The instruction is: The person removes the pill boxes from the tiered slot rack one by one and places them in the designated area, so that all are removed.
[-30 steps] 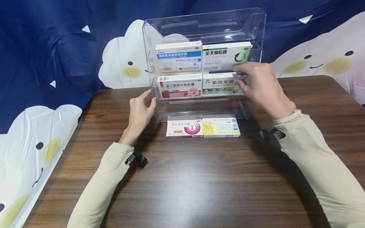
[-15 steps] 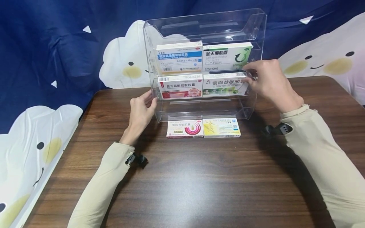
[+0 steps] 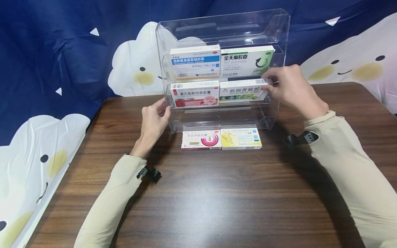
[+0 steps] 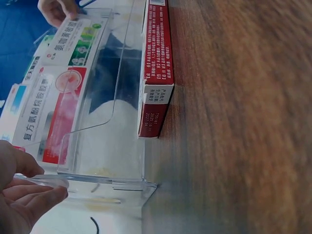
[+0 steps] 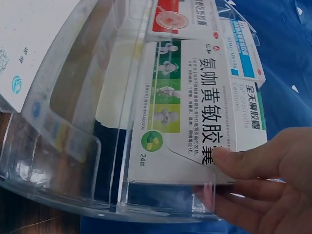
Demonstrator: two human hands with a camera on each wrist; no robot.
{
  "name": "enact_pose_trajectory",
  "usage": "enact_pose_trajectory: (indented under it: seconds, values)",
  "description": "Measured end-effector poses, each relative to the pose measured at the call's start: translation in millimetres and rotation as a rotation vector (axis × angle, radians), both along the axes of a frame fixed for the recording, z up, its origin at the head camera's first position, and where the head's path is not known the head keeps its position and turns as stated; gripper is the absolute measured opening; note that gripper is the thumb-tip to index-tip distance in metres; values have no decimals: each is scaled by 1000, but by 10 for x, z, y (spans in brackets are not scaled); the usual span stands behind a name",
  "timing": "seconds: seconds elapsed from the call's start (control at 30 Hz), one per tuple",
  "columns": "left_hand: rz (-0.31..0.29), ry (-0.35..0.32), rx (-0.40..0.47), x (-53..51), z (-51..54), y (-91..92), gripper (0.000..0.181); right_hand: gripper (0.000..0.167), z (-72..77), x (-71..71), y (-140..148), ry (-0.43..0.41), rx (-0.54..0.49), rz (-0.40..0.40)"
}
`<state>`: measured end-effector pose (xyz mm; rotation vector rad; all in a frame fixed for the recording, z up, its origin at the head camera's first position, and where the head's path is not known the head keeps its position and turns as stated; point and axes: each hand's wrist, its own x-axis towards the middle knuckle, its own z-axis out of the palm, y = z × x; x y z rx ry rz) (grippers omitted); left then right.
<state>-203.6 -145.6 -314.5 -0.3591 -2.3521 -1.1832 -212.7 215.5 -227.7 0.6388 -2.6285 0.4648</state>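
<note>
A clear tiered rack (image 3: 223,117) stands on the table. In its middle tier a red-and-white box (image 3: 195,94) sits left of a green-and-white box (image 3: 238,93). My right hand (image 3: 291,88) pinches the right end of the green-and-white box, thumb on its front in the right wrist view. My left hand (image 3: 153,120) grips the rack's left side edge, as the left wrist view also shows. The tier above holds a blue-and-white box (image 3: 195,63) and a box with a green corner (image 3: 246,62).
On the table before the rack lie a pink-and-white box (image 3: 198,139) and, beside it, a yellow-and-white box (image 3: 241,138). Behind the wooden table (image 3: 186,199) hangs a blue curtain (image 3: 62,41) with white clouds.
My right hand has moved right along the green-and-white box to its end. Both middle-tier boxes have since shifted slightly left. My left hand stays put.
</note>
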Motion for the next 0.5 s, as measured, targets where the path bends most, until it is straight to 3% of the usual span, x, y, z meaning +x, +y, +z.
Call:
enact_pose_trajectory:
  seconds: [0.2, 0.5]
  values:
    - [-2, -3, -1, 5, 1, 4, 33, 18, 53, 54, 40, -42, -38, -12]
    - [-6, -11, 6, -1, 0, 1, 33, 22, 163, 157, 99, -22, -84, -65]
